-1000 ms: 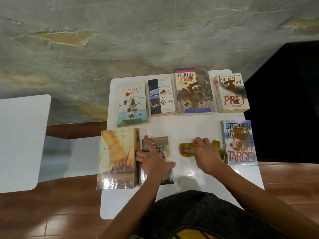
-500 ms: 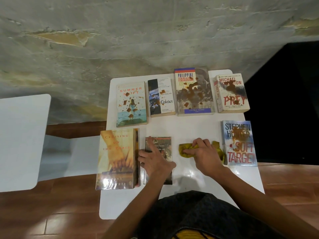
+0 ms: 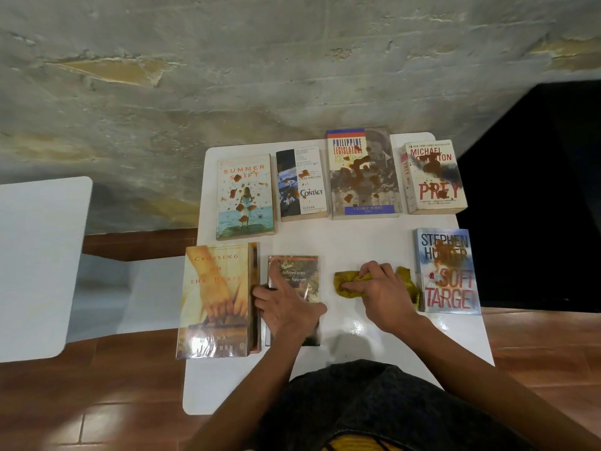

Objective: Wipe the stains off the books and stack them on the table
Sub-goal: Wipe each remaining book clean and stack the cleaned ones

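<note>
On the white table (image 3: 357, 237), the small Tom Sawyer book (image 3: 297, 271) lies at front centre without visible stains. My left hand (image 3: 286, 307) lies across it, fingers curled over its left edge and thumb at its right edge. My right hand (image 3: 380, 294) grips a crumpled yellow cloth (image 3: 344, 284) that rests on the table just right of that book. At front left, the Crossing book (image 3: 213, 297) lies on top of another book (image 3: 255, 271). Brown stains mark Summer Shift (image 3: 244, 196), Contact (image 3: 302, 183), Philippine Legislature (image 3: 364, 174), Prey (image 3: 434, 177) and Soft Target (image 3: 447, 271).
A rough concrete wall (image 3: 260, 76) rises right behind the table. A second white table (image 3: 35, 265) stands to the left across a gap. The right of the table borders a dark opening (image 3: 536, 190). My lap (image 3: 374, 405) is at the table's front edge.
My left hand has shifted the Tom Sawyer book slightly right, away from the stack, and squared it. My right hand has stayed on the cloth.
</note>
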Available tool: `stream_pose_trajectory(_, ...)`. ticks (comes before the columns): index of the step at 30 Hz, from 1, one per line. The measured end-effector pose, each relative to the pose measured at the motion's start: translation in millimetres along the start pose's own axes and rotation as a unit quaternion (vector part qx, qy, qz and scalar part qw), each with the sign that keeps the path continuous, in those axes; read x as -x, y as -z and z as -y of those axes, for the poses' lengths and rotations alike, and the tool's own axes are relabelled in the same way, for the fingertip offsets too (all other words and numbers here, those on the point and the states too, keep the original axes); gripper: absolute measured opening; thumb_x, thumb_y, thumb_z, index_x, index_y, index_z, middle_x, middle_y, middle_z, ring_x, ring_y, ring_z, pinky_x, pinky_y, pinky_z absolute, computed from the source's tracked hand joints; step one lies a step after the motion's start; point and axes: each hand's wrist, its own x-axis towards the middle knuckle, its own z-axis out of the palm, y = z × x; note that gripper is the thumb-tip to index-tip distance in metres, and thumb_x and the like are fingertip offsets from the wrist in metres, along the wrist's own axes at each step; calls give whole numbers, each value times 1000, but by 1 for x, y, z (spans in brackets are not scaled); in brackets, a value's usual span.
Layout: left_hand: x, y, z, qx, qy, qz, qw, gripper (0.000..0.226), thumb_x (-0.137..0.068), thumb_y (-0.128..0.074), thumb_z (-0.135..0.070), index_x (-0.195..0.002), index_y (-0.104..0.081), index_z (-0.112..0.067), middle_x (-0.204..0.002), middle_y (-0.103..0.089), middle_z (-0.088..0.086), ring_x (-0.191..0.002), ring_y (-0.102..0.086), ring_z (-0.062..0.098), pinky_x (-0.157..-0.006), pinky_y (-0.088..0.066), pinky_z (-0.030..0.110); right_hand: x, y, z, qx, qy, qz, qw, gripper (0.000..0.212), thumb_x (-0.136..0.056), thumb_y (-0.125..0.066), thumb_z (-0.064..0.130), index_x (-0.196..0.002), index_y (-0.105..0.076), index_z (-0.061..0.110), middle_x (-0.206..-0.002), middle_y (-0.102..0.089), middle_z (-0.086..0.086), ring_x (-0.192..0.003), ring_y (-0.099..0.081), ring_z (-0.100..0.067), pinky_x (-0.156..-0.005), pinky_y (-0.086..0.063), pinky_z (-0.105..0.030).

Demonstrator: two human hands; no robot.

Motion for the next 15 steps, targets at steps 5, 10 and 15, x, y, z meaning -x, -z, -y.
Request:
stream_pose_trajectory(5,-9,7,-5,30,5,-20,999,134,-52,-91,-42,-148,3,-28,-126,-24,19,-109,-40,35,-97,-44,41,1,-1,0,-4,0,-6,1000,54,-90,-64,9,-130,-62,45,-127,-47,1,-120,-41,-26,-96,-40,-40)
stream_pose_trajectory(10,-17,8,-11,15,7,-16,1000,131,-52,-90,-45,-145,-1,-25,-126,-23,19,-112,-39,39,-99,-46,49,0,-1,1,-1,7,-12,1000,53,-90,-64,9,-130,-62,45,-128,-48,1,-120,-41,-25,-96,-41,-40)
stream_pose_trajectory(15,-15,1,-8,9,-7,-18,1000,128,-59,-88,-47,-145,3,-22,-130,-21,21,-118,-33,39,-100,-45,48,7,-6,1,3,5,-29,1000,49,-86,-72,18,-127,-64,43,-130,-48,-2,-122,-44,-28,-99,-42,-44)
